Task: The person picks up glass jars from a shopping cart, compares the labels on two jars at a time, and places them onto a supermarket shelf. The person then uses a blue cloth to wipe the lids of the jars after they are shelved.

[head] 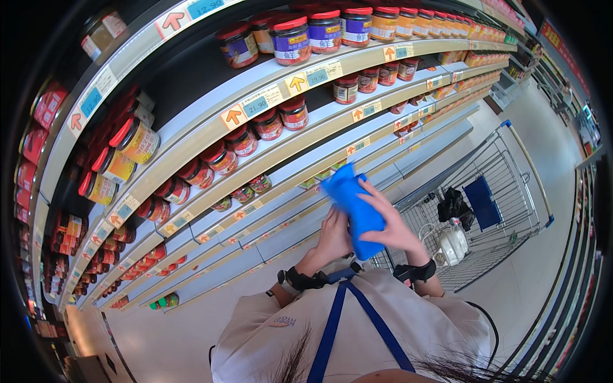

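Both hands are raised in front of my chest around a folded blue cloth (357, 210), which is slightly blurred. My left hand (335, 234) presses against the cloth's lower left side, its fingertips partly hidden behind it. From the right, my right hand (392, 222) grips the cloth, with fingers spread over its upper part and side. Dark bands circle both wrists. Beyond the hands run shelves of red-lidded sauce jars (290, 40), with more jars (220, 158) on the tier below.
A metal shopping cart (519, 206) stands at my right, holding a black plastic bag (454, 208) and a white bag (452, 244). The long shelf edge (268, 103) with price tags curves across the left and front. Another shelf unit (570, 287) lines the far right.
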### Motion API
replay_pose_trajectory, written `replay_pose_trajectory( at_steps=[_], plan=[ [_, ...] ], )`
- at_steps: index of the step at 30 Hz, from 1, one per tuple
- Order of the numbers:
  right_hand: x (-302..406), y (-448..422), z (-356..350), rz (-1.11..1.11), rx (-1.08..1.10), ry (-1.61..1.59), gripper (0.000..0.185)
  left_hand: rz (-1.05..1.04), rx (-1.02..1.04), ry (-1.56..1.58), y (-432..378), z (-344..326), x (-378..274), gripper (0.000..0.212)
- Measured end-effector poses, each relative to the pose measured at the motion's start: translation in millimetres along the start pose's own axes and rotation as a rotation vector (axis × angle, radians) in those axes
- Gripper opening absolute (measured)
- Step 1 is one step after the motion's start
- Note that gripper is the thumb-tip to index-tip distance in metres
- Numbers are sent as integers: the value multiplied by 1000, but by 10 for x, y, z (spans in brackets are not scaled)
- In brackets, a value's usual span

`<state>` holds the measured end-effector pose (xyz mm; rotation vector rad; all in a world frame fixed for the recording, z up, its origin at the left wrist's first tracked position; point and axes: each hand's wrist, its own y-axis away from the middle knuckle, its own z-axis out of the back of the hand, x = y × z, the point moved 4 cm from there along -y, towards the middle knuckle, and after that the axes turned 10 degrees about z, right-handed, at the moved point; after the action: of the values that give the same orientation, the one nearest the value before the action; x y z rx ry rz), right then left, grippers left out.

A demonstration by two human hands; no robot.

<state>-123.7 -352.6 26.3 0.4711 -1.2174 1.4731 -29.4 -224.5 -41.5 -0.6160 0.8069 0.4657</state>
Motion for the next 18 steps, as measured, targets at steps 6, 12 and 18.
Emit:
replay_pose_trajectory(
  at_steps=[6, 12, 18],
  plan=[
    [158, -63, -179, -77, 15, 111, 79, -45, 201, 3, 5, -9, 16, 81],
    [122, 33, -179, -103, -284, -38, 44, -12, 186, 138, 43, 4, -14, 101],
    [-14, 95, -116, -168, -283, 65, 39, 46, 201, 192, -13, 32, -221, 94]
  ],
)
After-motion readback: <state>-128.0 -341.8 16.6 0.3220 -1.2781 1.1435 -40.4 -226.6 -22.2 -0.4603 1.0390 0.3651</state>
